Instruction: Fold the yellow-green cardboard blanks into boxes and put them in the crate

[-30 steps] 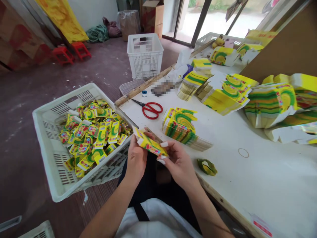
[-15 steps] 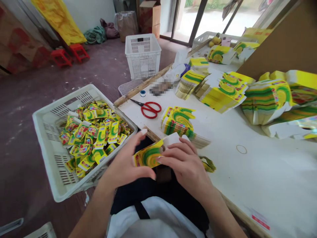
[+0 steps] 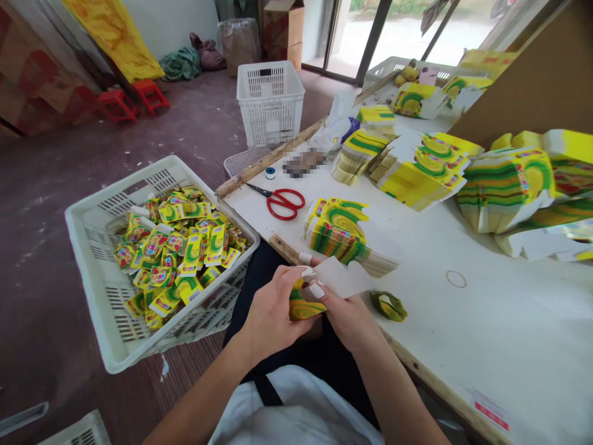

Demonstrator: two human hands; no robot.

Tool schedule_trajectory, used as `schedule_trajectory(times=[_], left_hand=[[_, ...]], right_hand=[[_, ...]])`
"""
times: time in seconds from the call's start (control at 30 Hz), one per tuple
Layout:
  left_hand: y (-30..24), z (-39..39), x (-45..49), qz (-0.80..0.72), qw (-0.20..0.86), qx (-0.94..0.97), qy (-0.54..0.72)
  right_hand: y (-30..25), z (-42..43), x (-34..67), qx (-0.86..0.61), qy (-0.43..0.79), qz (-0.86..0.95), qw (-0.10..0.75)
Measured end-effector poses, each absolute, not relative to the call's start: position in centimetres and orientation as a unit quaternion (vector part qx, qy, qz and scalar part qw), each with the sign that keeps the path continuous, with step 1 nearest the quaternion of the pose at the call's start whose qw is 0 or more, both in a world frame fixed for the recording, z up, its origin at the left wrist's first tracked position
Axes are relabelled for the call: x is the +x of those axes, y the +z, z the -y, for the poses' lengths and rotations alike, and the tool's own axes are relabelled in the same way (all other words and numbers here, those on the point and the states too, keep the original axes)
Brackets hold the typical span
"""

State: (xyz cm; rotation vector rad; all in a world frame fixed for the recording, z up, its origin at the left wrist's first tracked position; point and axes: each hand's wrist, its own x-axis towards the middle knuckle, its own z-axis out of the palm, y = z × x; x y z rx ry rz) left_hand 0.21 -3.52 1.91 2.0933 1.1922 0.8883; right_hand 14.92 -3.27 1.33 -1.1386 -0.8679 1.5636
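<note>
yellow carton (image 3: 304, 308), left hand (image 3: 271, 315) and right hand (image 3: 353, 321) curled round it.

Wht tbl (image 3: 463, 340) w/ ctns (image 3: 341, 230), scissors (image 3: 270, 198).

A person is wearing a white garment (image 3: 301, 411) and dark navy legwear (image 3: 250, 287).
A black strap (image 3: 267, 390) is crossing the cloth near the lap, soft folds are forming, and both forearms (image 3: 206, 386) are showing bare; the left hand (image 3: 273, 312) and right hand (image 3: 349, 318) are bearing white on some fingertips (image 3: 317, 288), polish or covering being too small to tell.
</note>
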Motion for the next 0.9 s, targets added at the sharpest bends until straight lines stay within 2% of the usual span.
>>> schedule_trajectory(times=[0.2, 0.33, 0.57, 0.67, 0.8, 0.9], left_hand=[[1.6, 3.0, 0.0, -0.470, 0.277, 0.779, 0.308], [1.6, 2.9, 0.3, -0.453, 0.297, 0.780, 0.315], [1.2, 3.0, 0.4, -0.456, 0.386, 0.751, 0.282], [0.7, 3.2, 0.6, -0.476, 0.364, 0.742, 0.299], [1.0, 3.3, 0.2, -0.533, 0.301, 0.744, 0.267], [1.6, 3.3, -0.8, -0.529, 0.305, 0.752, 0.249]], right_hand=[[1.4, 3.1, 15.2, -0.490, 0.523, 0.506, 0.479], [1.7, 3.3, 15.6, -0.461, 0.510, 0.555, 0.468], [1.1, 4.4, 15.8, -0.425, 0.406, 0.684, 0.431], [0.2, 4.4, 15.8, -0.426, 0.351, 0.705, 0.446], [-0.7, 4.0, 16.8, -0.463, 0.341, 0.674, 0.464], [-0.9, 4.0, 17.6, -0.447, 0.336, 0.717, 0.416]])
